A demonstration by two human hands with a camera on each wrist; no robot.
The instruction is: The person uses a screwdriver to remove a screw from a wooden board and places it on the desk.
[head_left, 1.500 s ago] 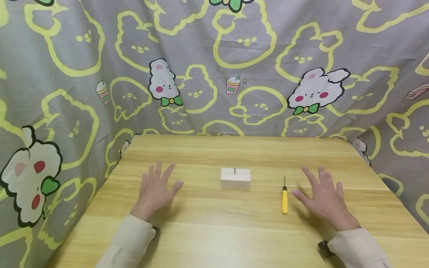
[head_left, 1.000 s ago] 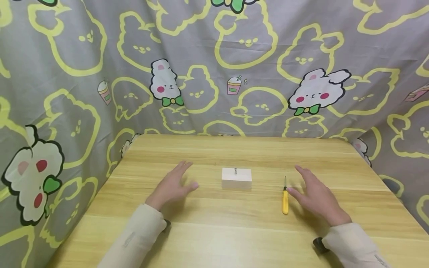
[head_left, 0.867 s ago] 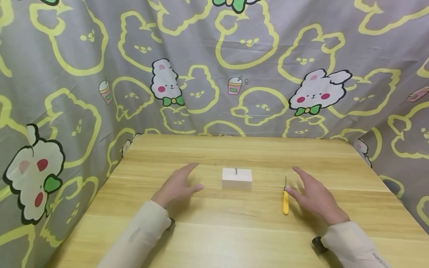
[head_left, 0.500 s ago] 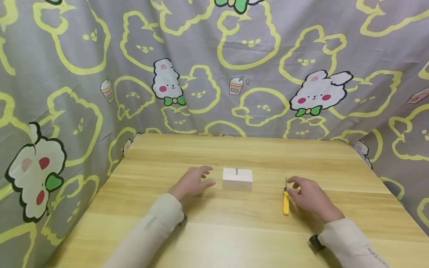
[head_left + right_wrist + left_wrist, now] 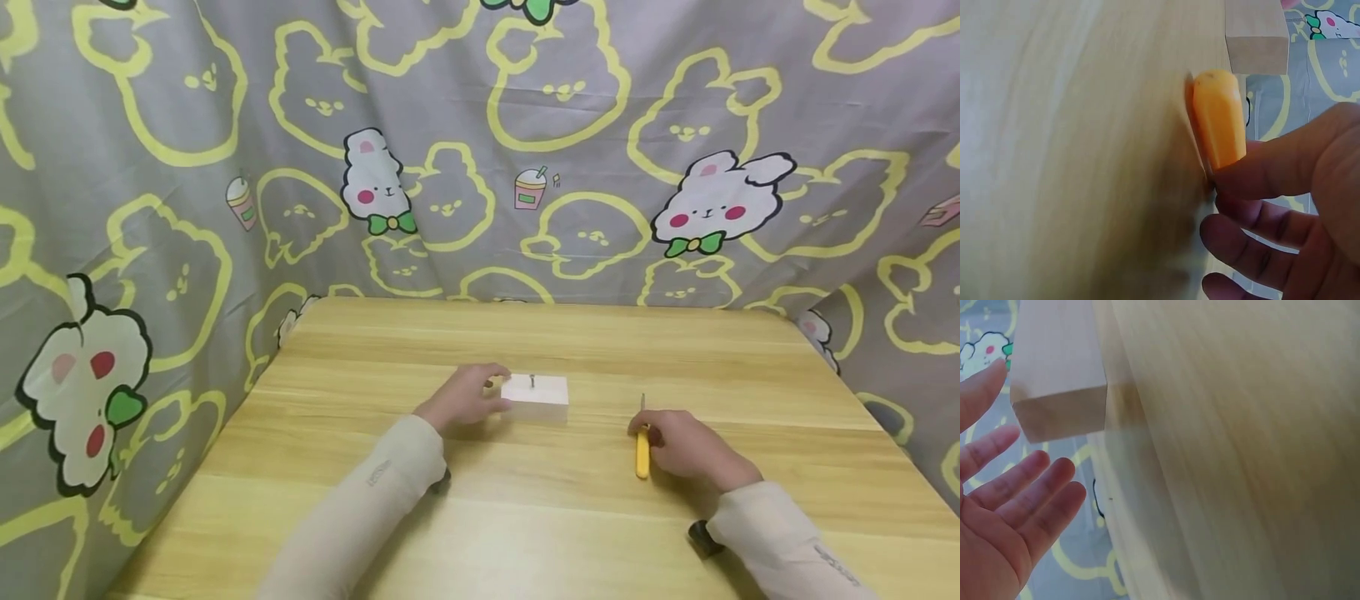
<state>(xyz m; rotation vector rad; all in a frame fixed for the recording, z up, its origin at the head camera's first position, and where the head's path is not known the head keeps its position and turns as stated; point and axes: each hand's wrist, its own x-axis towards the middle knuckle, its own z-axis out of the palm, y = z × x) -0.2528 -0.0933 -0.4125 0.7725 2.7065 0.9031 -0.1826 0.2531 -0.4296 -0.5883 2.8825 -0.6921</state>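
A pale wooden block (image 5: 535, 398) lies on the wooden table, with a small screw (image 5: 532, 381) standing up from its top. At the block's left end is my left hand (image 5: 467, 396), thumb on the near side and fingers on the far side. The left wrist view shows those fingers relaxed, with a gap between the fingertips (image 5: 1074, 492) and the block's end. To the right, my right hand (image 5: 686, 446) pinches a yellow-handled screwdriver (image 5: 642, 458) between thumb and index finger, near the front of the handle. Its thin shaft points away from me; the fingers cover the collar.
The wooden table (image 5: 525, 517) runs back to a grey curtain (image 5: 450, 100) printed with yellow outlines and white rabbits. The curtain also hangs along the left and right sides. A dark wrist device (image 5: 705, 540) sits under the right sleeve.
My left hand has moved right, from well left of the block to its end. My right hand has moved left and its fingers have closed on the screwdriver. Block and screwdriver stay in place.
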